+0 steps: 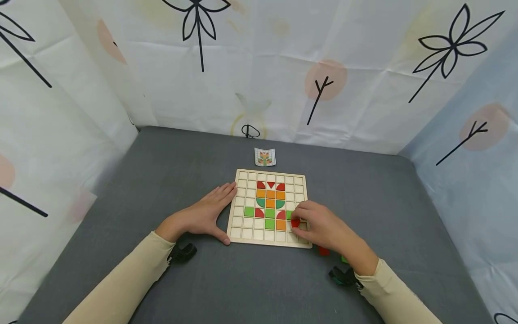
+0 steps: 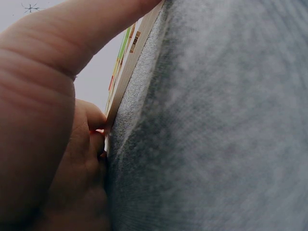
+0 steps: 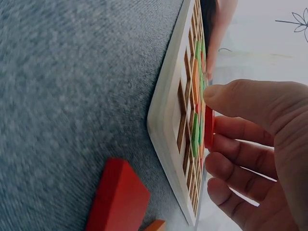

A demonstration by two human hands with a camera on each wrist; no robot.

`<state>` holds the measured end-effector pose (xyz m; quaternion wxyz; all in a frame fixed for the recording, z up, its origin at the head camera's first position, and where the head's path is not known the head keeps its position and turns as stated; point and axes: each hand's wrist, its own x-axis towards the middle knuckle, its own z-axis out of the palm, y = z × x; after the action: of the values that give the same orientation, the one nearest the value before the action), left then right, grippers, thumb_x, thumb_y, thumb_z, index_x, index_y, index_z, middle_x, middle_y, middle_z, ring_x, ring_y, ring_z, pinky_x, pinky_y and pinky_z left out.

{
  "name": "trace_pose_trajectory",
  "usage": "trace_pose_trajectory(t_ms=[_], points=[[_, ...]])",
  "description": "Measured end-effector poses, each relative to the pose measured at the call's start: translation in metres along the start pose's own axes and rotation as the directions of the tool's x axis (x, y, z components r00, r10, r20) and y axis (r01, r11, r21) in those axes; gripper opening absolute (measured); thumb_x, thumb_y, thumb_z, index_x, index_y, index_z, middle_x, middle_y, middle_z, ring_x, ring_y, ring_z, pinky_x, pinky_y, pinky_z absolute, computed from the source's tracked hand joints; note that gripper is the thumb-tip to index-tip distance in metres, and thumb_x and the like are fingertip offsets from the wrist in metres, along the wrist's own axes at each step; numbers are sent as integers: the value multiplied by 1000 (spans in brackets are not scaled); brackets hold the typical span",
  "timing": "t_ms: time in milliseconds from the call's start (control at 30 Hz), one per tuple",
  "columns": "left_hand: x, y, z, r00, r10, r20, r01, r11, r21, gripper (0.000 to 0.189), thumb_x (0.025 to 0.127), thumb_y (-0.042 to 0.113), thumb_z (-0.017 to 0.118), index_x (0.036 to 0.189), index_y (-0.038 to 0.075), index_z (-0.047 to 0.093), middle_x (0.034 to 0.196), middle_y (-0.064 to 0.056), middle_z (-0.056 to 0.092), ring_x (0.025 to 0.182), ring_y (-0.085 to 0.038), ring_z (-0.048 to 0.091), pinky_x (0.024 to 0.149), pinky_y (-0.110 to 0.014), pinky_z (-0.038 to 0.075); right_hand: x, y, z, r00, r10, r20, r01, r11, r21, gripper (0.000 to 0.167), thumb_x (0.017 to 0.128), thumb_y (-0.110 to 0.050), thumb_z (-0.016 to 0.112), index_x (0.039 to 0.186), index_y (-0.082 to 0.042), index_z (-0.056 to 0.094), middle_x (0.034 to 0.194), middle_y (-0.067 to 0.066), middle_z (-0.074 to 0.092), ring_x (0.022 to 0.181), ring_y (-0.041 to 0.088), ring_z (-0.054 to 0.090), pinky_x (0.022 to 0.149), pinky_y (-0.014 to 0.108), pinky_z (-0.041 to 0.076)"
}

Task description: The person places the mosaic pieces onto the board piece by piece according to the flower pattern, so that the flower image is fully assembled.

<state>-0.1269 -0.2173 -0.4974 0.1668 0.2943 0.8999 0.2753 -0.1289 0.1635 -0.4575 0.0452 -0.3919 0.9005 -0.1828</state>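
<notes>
A square wooden grid board lies on the grey table, with red, orange, teal and green tiles set in its cells as a flower-like pattern. My left hand is spread along the board's left side, fingertips at the edge and thumb by the near left corner. Over the right part of the board, my right hand pinches a small red tile between thumb and fingers. The right wrist view has this tile close over the grid, beside a green tile. Its full outline is hidden by the fingers.
Loose on the cloth near the board's near right corner are a red piece, an orange piece and a green piece, partly under the right forearm. Beyond the board lies a small pattern card. Patterned curtains surround the table.
</notes>
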Motion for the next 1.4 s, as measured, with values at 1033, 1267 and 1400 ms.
trace_pose_trajectory(t_ms=[1033, 1267, 1400], points=[[0, -1, 0, 1000, -8, 8, 8, 1000, -10, 148, 73, 67, 95, 173, 0, 8, 182, -14, -1, 166, -34, -1, 132, -56, 6, 3, -2, 9, 999, -46, -30, 45, 999, -10, 17, 90, -15, 91, 103, -12, 81, 99, -3, 69, 86, 12, 62, 75, 31, 58], [0, 0, -1, 1000, -10, 5, 10, 1000, -3, 148, 73, 67, 94, 173, 1, 8, 182, -14, -2, 166, -34, -1, 132, -56, 6, 3, -2, 10, 998, -47, -43, 47, 999, -2, 18, 90, -14, 91, 105, -11, 81, 101, -3, 70, 88, 13, 62, 76, 31, 58], [1, 0, 0, 1000, -16, 10, 16, 1000, 8, 149, 73, 68, 94, 174, 2, 7, 182, -11, -3, 166, -31, -2, 133, -54, 6, 2, -1, 11, 997, -51, -50, 51, 999, 7, 18, 90, -12, 90, 105, -12, 81, 102, -2, 70, 88, 13, 62, 76, 32, 58]])
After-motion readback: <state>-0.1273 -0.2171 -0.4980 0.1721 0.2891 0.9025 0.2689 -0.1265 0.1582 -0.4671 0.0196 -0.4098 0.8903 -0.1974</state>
